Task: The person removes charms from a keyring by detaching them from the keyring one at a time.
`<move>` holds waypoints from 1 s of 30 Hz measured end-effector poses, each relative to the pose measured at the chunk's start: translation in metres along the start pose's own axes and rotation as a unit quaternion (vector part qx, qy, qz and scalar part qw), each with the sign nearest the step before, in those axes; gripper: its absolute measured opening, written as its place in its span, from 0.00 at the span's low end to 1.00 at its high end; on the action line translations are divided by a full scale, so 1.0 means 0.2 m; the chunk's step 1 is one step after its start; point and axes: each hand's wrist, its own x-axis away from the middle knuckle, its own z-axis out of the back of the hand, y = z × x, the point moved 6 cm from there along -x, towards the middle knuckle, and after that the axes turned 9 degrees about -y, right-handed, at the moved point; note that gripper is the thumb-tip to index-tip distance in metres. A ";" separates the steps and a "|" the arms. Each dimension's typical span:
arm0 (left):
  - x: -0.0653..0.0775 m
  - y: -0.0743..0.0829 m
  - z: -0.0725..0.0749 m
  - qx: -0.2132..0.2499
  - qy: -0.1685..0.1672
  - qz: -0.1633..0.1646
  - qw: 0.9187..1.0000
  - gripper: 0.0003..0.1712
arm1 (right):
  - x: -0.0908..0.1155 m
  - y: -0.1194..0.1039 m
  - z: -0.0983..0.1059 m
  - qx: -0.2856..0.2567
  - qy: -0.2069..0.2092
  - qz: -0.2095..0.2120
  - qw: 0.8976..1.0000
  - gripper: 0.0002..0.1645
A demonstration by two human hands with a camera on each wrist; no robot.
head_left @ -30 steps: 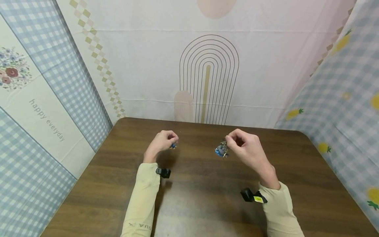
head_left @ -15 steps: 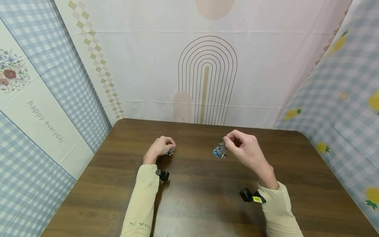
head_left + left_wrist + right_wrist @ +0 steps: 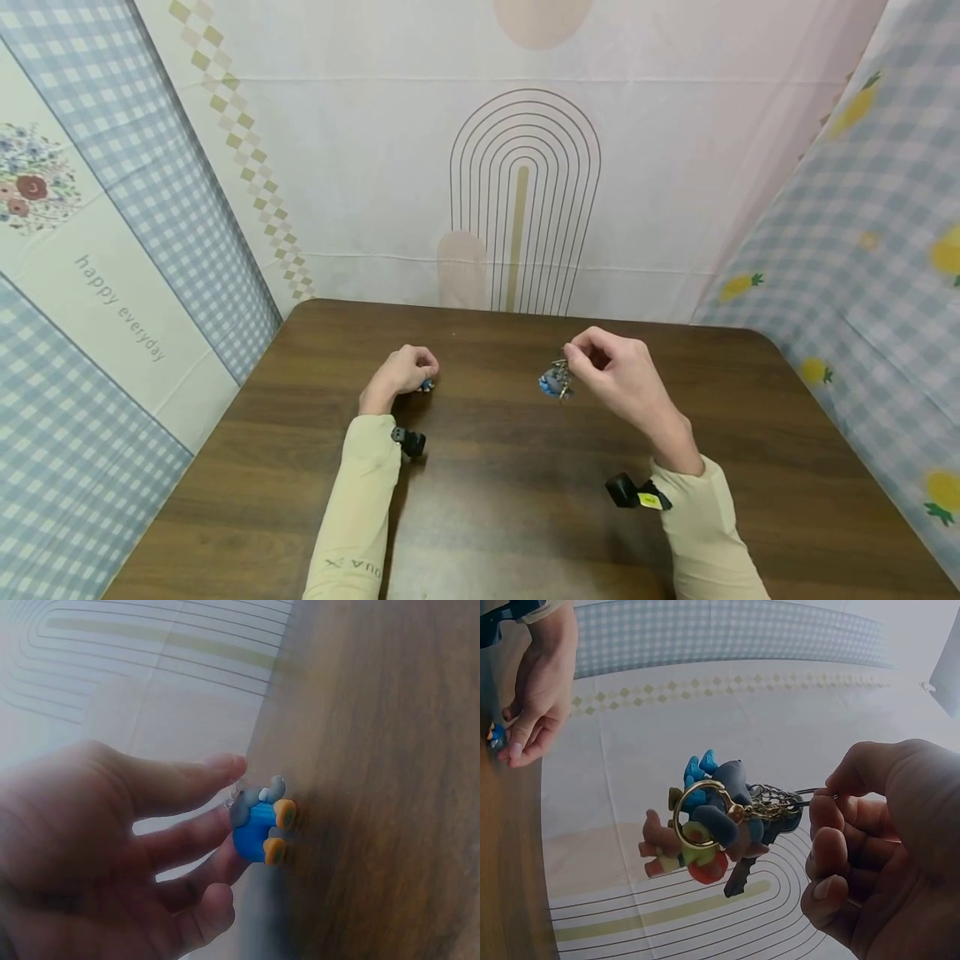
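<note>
My left hand [image 3: 403, 373] is low over the left half of the table. Its thumb and fingertips pinch the small metal loop of an elephant figurine [image 3: 256, 825], grey with blue clothes and orange feet. The feet point at the wood; whether they touch it I cannot tell. Farther right, my right hand [image 3: 618, 367] is raised above the table, thumb and forefinger pinching a metal ring. From that ring a bunch of keychains [image 3: 720, 814] hangs on chains: grey, blue, green, red and brown figures, a dark ridged piece and a large gold ring. Parts of the figures overlap and hide one another.
Both hands are over a brown wooden table [image 3: 495, 467] with rounded far corners. A white printed cloth [image 3: 360, 183] hangs behind it, and checked cloths [image 3: 847, 275] hang at the sides. A small black camera [image 3: 408, 442] sits on each wrist.
My left hand has come down toward the table and slightly left, carrying the elephant figurine. My right hand has stayed nearly in place, still holding the keychains.
</note>
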 end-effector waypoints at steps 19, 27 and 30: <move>0.14 0.20 0.15 0.013 0.021 -0.060 0.998 0.18 | 0.01 0.00 0.01 0.000 0.001 -0.004 1.000 0.07; 0.21 0.33 0.21 -0.003 0.039 -0.101 0.994 0.19 | 0.00 0.00 0.01 -0.001 -0.005 -0.014 1.000 0.06; 0.25 0.37 0.23 -0.014 0.053 -0.113 0.992 0.18 | 0.00 0.00 0.01 0.001 -0.006 -0.017 1.000 0.05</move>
